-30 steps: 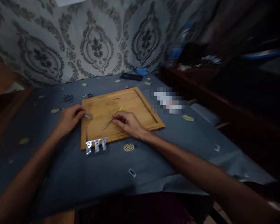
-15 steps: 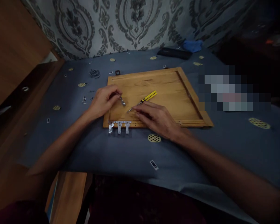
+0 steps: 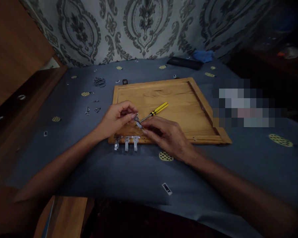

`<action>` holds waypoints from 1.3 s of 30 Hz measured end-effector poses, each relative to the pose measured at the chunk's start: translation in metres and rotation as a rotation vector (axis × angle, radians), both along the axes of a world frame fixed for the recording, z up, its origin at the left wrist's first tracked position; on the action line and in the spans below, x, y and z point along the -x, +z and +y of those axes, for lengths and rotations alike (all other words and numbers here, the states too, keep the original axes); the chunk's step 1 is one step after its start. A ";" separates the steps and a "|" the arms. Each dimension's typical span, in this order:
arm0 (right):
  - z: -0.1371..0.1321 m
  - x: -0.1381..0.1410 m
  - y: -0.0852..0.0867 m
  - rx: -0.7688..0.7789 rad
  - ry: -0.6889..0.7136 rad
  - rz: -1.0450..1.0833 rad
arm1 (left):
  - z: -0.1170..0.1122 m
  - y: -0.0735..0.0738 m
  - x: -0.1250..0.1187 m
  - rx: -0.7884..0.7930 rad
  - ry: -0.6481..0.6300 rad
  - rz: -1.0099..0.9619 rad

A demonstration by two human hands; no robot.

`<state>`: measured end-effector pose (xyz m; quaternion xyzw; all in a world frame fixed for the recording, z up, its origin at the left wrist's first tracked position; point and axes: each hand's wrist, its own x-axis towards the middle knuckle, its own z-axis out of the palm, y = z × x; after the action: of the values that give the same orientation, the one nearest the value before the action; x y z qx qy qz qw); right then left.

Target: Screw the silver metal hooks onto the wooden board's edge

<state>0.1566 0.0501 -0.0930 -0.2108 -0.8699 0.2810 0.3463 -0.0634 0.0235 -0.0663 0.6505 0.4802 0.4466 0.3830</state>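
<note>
My left hand [image 3: 120, 115] pinches a small silver metal hook [image 3: 139, 125] over the near left part of a framed wooden board [image 3: 181, 105]. My right hand [image 3: 167, 134] comes in from the right, its thumb and forefinger closed at the hook's lower end. Just beyond the right fingers, a yellow and black screwdriver [image 3: 160, 108] lies on the board, its shaft pointing towards the hook. Along the board's near rail, at the left, three similar silver hooks [image 3: 126, 144] sit in a row with their ends over the edge.
Left of the board, small screws [image 3: 97, 109] lie scattered on the blue patterned cloth [image 3: 101, 178]. Behind them is a small pile of dark hooks [image 3: 99, 82]. At the back are a black case [image 3: 185, 63] and a blue cloth [image 3: 203, 56], before a patterned curtain [image 3: 144, 29].
My right hand has moved from beside the screwdriver's shaft to the metal hook's end. My left hand has brought the hook right, towards those fingers. The view has tilted slightly.
</note>
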 end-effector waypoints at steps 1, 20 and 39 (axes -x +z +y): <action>0.000 0.000 0.001 0.033 -0.008 0.009 | 0.000 0.001 -0.001 0.013 -0.007 -0.021; -0.002 -0.003 0.032 0.891 0.074 0.085 | -0.014 0.019 -0.004 -0.007 -0.116 0.350; -0.001 -0.003 0.027 0.949 0.081 0.099 | -0.037 0.023 -0.023 -0.241 -0.020 0.752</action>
<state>0.1599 0.0495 -0.0655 -0.2979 -0.6354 0.6702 0.2417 -0.0407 -0.0132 -0.0435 0.8138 0.5247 0.2264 0.1056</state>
